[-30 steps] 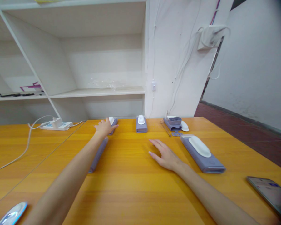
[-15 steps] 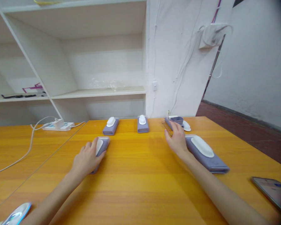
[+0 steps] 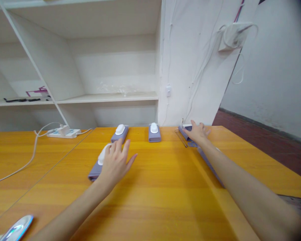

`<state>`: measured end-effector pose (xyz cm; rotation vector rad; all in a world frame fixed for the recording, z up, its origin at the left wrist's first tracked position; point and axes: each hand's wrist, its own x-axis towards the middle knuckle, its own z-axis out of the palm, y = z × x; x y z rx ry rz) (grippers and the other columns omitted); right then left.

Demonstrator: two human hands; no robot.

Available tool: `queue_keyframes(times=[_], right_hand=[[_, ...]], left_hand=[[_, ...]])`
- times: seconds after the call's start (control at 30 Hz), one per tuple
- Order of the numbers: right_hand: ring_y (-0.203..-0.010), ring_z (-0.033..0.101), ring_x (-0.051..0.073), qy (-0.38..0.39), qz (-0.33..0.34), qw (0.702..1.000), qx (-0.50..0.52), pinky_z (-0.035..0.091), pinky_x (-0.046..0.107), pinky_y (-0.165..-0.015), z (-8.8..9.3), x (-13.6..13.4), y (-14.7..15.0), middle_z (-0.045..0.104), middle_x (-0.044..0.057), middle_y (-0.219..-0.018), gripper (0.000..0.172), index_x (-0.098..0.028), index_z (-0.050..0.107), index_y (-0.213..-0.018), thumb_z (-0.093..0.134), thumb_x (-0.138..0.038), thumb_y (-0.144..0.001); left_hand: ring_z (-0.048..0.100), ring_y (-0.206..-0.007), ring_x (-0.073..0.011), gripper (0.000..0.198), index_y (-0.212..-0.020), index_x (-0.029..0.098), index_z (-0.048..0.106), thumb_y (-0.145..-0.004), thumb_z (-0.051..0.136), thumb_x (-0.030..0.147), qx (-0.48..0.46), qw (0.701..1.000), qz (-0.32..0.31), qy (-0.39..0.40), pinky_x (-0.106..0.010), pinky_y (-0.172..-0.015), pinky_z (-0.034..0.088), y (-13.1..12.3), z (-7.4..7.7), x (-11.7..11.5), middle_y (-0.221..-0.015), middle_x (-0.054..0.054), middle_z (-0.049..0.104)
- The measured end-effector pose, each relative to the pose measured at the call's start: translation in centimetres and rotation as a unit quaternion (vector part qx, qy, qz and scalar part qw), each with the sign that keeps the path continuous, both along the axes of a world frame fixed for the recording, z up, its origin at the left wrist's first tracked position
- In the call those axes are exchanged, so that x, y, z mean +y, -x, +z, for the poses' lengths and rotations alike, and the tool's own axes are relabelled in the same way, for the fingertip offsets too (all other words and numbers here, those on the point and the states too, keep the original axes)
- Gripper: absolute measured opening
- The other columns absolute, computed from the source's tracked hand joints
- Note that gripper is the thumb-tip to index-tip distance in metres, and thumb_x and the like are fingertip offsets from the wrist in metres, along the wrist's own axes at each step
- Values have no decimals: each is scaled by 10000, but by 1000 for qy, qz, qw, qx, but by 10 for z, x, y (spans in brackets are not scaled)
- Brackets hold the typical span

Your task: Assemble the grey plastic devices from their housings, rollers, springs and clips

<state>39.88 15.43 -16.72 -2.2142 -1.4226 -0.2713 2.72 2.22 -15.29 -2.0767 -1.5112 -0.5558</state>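
My left hand (image 3: 116,163) hovers with fingers spread beside a purple-grey flat case (image 3: 94,172), partly covering it. A white rounded piece (image 3: 103,154) sits on top of that case. My right hand (image 3: 198,132) reaches to the far right of the table, its fingers apart, over another purple-grey case (image 3: 185,133) with an open-looking compartment. Whether its fingertips touch anything there is hard to tell. Under my right forearm lies a larger-looking purple-grey case (image 3: 208,164), mostly hidden.
Two more purple-grey cases with white tops, a left one (image 3: 119,134) and a middle one (image 3: 154,134), stand along the back edge. A thin brown chain-like strip (image 3: 181,138) lies near the right one. A power strip (image 3: 65,133), a shiny oval device (image 3: 18,229) and a phone (image 3: 294,202) are around.
My left hand has let go of the near-left case and moved right, fingers spreading; the case sits slightly further left. My right hand has shifted right, covering the white piece there.
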Motion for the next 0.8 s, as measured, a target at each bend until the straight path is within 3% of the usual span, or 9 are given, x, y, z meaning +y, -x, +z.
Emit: queue_keyframes(times=[0.17, 0.27, 0.43, 0.8], right_hand=[[-1225, 271, 476, 33, 41, 998, -45, 214, 668, -878, -7, 22, 0, 281, 197, -1374, 780, -297, 415, -1319, 490, -733, -677], [-1188, 321, 465, 62, 47, 996, -46, 275, 645, -854, -10, 31, 1, 331, 186, -1338, 739, -297, 442, -1301, 485, -717, -694], [-1096, 423, 379, 71, 55, 995, -34, 389, 516, -825, -7, 34, 0, 435, 168, -1186, 570, -279, 505, -1243, 440, -615, -788], [-1074, 429, 363, 49, 65, 997, -7, 387, 502, -830, 7, 24, 4, 539, 134, -1102, 453, -288, 580, -1178, 494, -523, -800]], left_hand=[[445, -1107, -338, 465, -1235, 165, 467, -872, 400, 449, 22, 985, -165, 52, -488, -891, 353, -45, -14, -18, -1234, -181, 487], [455, -1086, -319, 466, -1238, 178, 452, -872, 393, 460, 48, 971, -216, 87, -481, -887, 360, -65, -25, -25, -1236, -166, 487], [474, -1025, -270, 406, -1182, 181, 474, -880, 388, 439, 34, 960, -233, 151, -428, -869, 381, -80, -37, -24, -1158, -130, 520], [473, -1038, -256, 361, -1170, 193, 468, -871, 416, 389, -54, 956, -230, 176, -411, -893, 386, -76, -43, -17, -1116, -108, 523]])
